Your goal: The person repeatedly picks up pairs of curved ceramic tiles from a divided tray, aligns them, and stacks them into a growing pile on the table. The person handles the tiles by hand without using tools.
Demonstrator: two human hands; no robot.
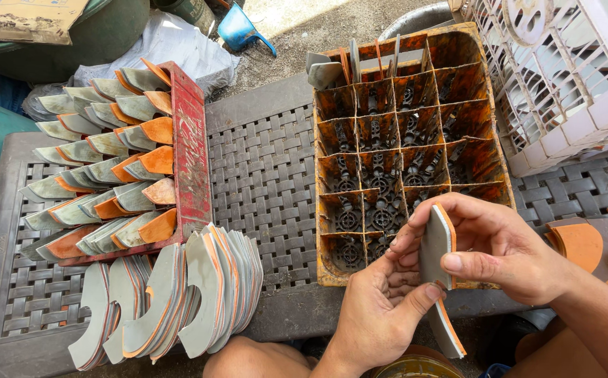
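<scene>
**Grey and orange piece held in two hands**

Grey on one face and orange along its edge, a curved flat piece is pinched between the fingers of both hands. The right hand holds its top, thumb in front and fingers curled behind. The left hand grips it lower down, thumb pressed on the grey face. A second curved piece sticks out below the left thumb. Both hands hover over the near edge of the woven plastic table, just in front of the rusty orange crate. Stacks of the same pieces lie by the near left edge. A red crate full of them stands behind.
</scene>
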